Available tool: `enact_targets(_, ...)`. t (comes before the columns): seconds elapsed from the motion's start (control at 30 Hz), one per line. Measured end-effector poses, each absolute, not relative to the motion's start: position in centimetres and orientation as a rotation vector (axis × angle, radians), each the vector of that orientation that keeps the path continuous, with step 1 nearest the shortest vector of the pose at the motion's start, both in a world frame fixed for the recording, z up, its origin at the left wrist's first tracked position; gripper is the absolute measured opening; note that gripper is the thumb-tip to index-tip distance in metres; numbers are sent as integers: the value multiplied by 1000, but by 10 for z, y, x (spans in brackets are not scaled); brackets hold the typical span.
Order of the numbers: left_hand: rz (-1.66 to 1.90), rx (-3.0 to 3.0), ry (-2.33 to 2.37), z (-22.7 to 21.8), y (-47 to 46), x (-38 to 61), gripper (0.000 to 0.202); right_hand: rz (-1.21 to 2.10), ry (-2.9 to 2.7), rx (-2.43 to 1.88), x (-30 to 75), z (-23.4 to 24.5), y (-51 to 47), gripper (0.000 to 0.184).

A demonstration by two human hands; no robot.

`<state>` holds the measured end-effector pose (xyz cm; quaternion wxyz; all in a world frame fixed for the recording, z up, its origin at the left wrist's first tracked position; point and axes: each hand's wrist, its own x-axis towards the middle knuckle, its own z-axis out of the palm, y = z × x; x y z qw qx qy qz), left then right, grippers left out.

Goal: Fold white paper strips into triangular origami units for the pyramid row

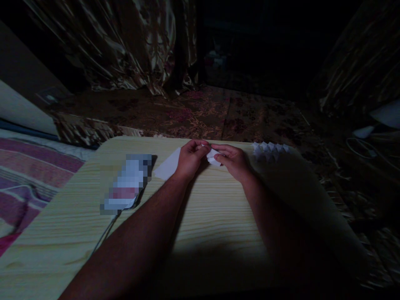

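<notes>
Near the far edge of the wooden table, a small folded piece of white paper is held between both hands. My left hand pinches its left end, with thumb and fingers together. On the other side my right hand grips the paper between thumb and fingers. A flat white sheet of paper lies just left of my left hand, partly covered by it. To the right of my right hand, several small white folded paper stars sit in rows. Dim light hides the finer folds.
A phone, blurred by pixels, lies on the left of the wooden table with a white cable running from it. Striped bedding borders the table's left side. Patterned cloth and curtains stand beyond the far edge.
</notes>
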<state>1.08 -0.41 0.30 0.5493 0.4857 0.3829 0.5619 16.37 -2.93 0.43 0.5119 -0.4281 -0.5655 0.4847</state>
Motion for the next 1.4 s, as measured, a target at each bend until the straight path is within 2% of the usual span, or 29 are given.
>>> enact_targets(0.27,1337,1150,862,1,-2,10,36,1187,-1333,-1069,163,0,-26,48)
enact_targets(0.6,1373,1197,924,1,-3,12,35,1102,-1330,-1134,161,4,-25,33)
enact_targets(0.73,1345,1246,919,0,-4,13,38,1084,-1326,-1087,160,-3,-21,32)
enact_targets(1.03,1231,1359,802,6,-11,16,57,1128,-1287,-1114,162,0,-23,39)
enact_targets(1.1,1259,1357,783,6,-11,16,53,1128,-1281,-1101,163,1,-24,48)
enact_targets(1.23,1283,1434,873,2,-9,15,34,1109,-1317,-1072,162,5,-27,63)
enact_targets(1.4,1231,1546,945,0,-8,11,20,1133,-1380,-1069,163,6,-28,47)
